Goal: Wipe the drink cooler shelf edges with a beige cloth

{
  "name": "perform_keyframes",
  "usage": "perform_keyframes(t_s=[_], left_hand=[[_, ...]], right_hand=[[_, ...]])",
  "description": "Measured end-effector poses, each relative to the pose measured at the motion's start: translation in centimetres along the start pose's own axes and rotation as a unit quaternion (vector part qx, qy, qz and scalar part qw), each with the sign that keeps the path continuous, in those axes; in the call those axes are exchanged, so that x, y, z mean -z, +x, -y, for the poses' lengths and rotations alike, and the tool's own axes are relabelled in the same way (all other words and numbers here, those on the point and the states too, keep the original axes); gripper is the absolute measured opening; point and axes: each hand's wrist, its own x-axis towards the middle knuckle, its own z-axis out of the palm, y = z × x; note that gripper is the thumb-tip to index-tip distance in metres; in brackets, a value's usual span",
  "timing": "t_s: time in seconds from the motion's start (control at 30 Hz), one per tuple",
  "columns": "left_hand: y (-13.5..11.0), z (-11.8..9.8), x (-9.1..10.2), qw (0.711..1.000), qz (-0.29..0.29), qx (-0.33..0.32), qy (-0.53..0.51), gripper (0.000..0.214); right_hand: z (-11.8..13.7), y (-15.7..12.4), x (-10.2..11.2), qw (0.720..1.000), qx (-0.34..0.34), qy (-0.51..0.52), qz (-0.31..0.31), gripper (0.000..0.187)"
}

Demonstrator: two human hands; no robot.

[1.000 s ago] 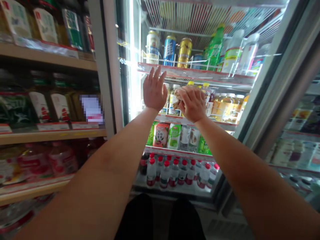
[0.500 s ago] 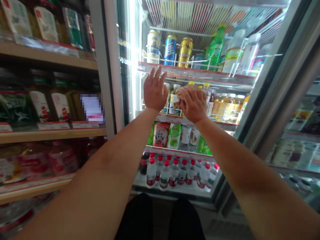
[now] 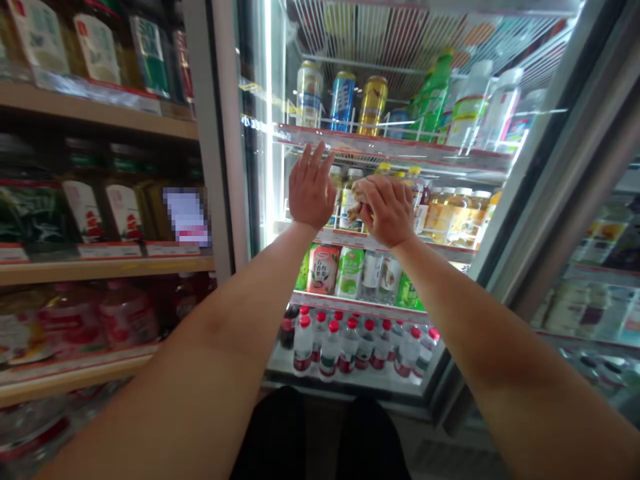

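Cloth (image 3: 355,213) bunched under right hand (image 3: 390,210), grip clamped on it, before the middle shelf (image 3: 450,252); left hand (image 3: 313,190) empty, fingers apart. Cloth could slip if pressure slackens.

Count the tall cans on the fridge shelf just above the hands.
3: a pale can at left, a blue can in the middle, a gold can at right. Others may be hidden behind.

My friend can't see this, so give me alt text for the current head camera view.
A right hand grips what looks like a tan cloth before a lit drinks cooler, the left hand open beside it. Cans stand high inside, red-capped bottles at the bottom.
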Motion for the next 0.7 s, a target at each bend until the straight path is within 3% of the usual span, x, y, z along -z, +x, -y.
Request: perform_keyframes(t_s=[0.2, 0.43, 0.6, 0.7], left_hand=[[-0.07, -0.03, 0.02, 1.000, 0.001, -0.011, 0.028, 0.053], [0.01, -0.21, 0.14, 1.000, 0.016, 0.007, 0.009, 0.054], [0.01, -0.27, 0.20, 1.000, 0.017, 0.010, -0.006, 0.054], [0.00, -0.24, 0.17, 1.000, 0.011, 0.007, -0.005, 0.054]], right_hand=[[-0.31, 0.04, -0.41, 0.995, -0.082, 0.002, -0.055, 0.044], [-0.14, -0.10, -0.04, 1.000, 0.018, 0.016, -0.011, 0.041], [-0.09, -0.14, -0.13, 0.998, -0.027, 0.007, -0.055, 0.039], [-0.13, -0.20, -0.22, 0.998, -0.043, 0.010, -0.046, 0.040]])
